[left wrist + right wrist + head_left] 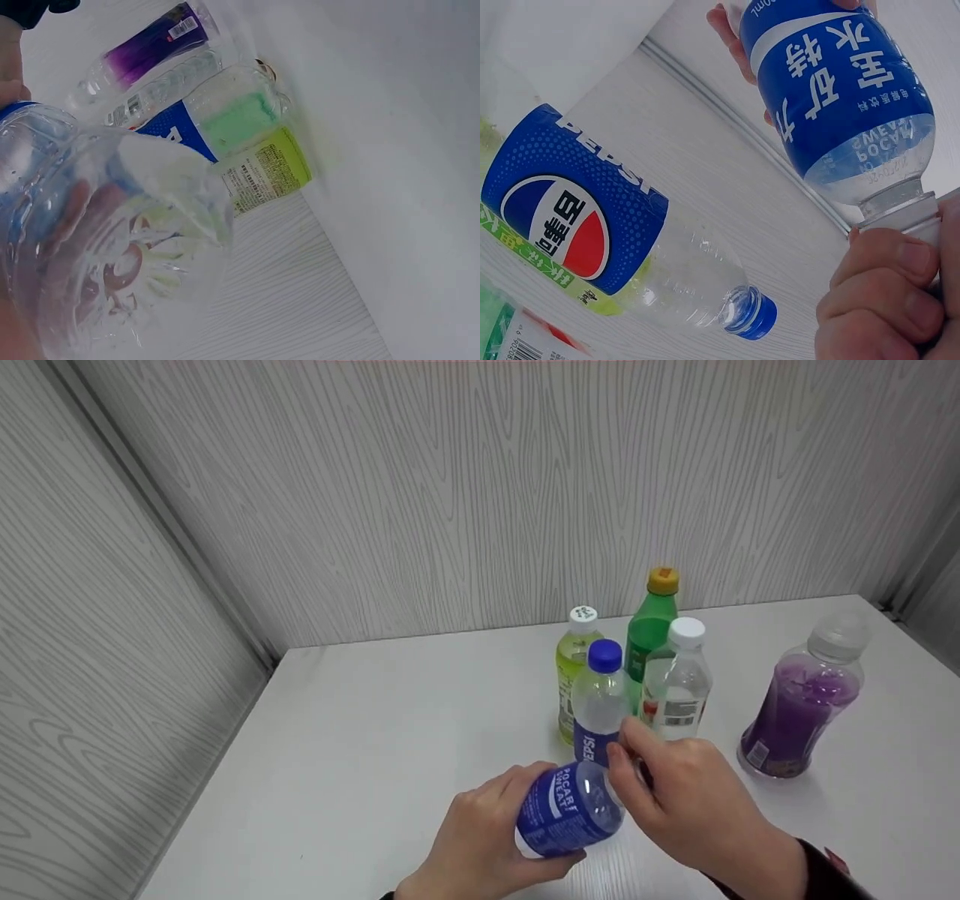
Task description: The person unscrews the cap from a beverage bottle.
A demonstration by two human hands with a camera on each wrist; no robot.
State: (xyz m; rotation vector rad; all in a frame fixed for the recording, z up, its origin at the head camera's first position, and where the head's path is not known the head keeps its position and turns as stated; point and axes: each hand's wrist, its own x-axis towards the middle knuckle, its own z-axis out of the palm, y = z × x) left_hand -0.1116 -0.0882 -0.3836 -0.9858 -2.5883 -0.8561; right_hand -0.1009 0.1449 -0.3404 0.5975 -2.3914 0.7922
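My left hand (480, 829) grips a Pocari Sweat bottle (551, 814) with a blue label round its body. The bottle is tilted, its neck pointing to the right. My right hand (690, 795) has its fingers curled round the whitish cap (904, 214) at the neck. Most of that cap is hidden by the fingers. Just behind the held bottle stands an upright Pepsi bottle (600, 701) with a blue cap. The left wrist view shows the held bottle's clear base (127, 262) up close.
Beyond the Pepsi stand a yellow-green bottle (574, 660), a green bottle (652, 619) with an orange cap, and a clear bottle (679, 690) with a white cap. A bottle of purple liquid (795, 712) is at the right. The white table (337, 750) meets wood-grain panels (375, 510).
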